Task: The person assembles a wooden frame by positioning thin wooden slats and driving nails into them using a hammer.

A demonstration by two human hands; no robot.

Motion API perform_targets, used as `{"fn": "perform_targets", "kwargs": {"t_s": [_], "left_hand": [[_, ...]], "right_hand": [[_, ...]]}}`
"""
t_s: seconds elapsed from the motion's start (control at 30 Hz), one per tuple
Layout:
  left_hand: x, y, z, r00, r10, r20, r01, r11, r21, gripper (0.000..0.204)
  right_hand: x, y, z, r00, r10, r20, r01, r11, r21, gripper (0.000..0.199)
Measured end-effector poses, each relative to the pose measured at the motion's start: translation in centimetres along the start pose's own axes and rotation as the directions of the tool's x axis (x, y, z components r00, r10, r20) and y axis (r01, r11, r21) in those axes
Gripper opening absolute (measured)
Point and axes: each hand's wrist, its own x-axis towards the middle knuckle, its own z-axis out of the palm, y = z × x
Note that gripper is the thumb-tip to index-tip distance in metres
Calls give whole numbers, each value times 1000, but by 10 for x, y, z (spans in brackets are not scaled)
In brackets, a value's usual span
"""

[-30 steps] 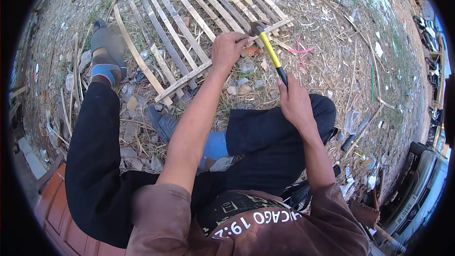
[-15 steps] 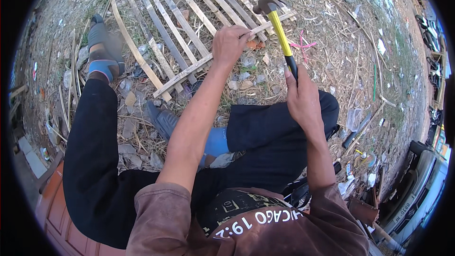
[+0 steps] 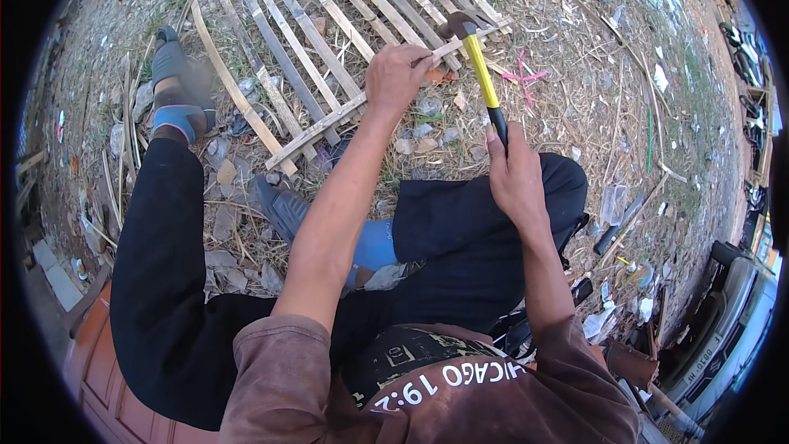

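A frame of thin bamboo slats (image 3: 330, 6) lies on the ground before me, with a narrow crosspiece (image 3: 320, 128) running over the slats' near ends. My left hand (image 3: 397, 78) is closed on this crosspiece near its middle, thumb and forefinger together on the strip. Whether a nail is pinched there is too small to make out. In my right hand (image 3: 516, 171) is a claw hammer (image 3: 480, 67) with a yellow and black handle, gripped by the black end. Its dark head is over the right part of the crosspiece, just right of my left fingers.
My sandalled feet (image 3: 283, 207) are beside the frame, on dry grass and stones. A pink ribbon (image 3: 523, 76) lies right of the hammer. Farther right are a dark-handled blade (image 3: 610, 238) and a clear plastic container (image 3: 613, 204). A vehicle (image 3: 711, 353) stands at the lower right.
The hammer head has come down and slightly left, nearer the crosspiece. My right hand has shifted a little left. My left hand stays on the crosspiece.
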Motion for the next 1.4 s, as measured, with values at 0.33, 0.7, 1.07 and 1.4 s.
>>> {"fn": "perform_targets", "kwargs": {"t_s": [0.33, 0.7, 1.07, 1.4], "left_hand": [[7, -5, 3, 992, -122, 32, 124, 990, -71, 24], [5, -8, 4, 971, -233, 62, 236, 970, -55, 27], [7, -2, 3, 993, -117, 12, 117, 991, -60, 23], [3, -3, 4, 1000, 14, 4, -13, 999, -36, 19]], "right_hand": [[3, 3, 2, 999, -38, 37, 40, 999, -34, 23], [2, -8, -2, 999, -51, 13, 51, 998, -43, 21], [4, -2, 8, 997, -72, -1, 72, 996, -51, 21], [4, 15, 22, 998, -55, 26, 59, 987, -150, 20]]}}
